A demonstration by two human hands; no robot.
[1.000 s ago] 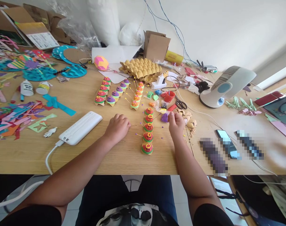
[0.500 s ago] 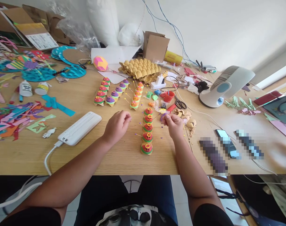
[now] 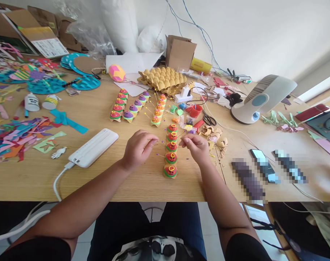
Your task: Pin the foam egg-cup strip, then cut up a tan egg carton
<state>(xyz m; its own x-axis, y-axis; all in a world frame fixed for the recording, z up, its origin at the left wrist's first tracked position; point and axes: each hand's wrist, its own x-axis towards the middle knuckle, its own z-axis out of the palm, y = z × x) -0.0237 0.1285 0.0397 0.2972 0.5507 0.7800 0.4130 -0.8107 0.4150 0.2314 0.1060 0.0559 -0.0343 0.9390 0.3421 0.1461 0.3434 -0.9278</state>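
Note:
A strip of egg-carton cups (image 3: 170,158) stands between my hands, its humps covered in red and green clay with yellow rings and small faces. Thin sticks with purple ball tips poke out from its sides. At its left, my left hand (image 3: 140,148) is closed in a pinch, fingertips close to the upper cups. My right hand (image 3: 197,148) pinches at the strip's right side, near the upper sticks. Whatever either pinch holds is too small to make out. Behind stand a similar yellow-and-orange strip (image 3: 157,113), a purple strip (image 3: 135,106) and a red strip (image 3: 118,106).
To the left lie a white power bank (image 3: 93,148) with a cable and colourful paper scraps (image 3: 20,137). Egg trays (image 3: 162,78) sit at the back. Scissors (image 3: 208,119), clay bits, a fan (image 3: 259,101) and phones (image 3: 264,165) are on the right.
Both hands have moved inward to the strip, the left hand rightward and the right hand slightly leftward and down. A purple piece near the right fingertips is no longer seen there.

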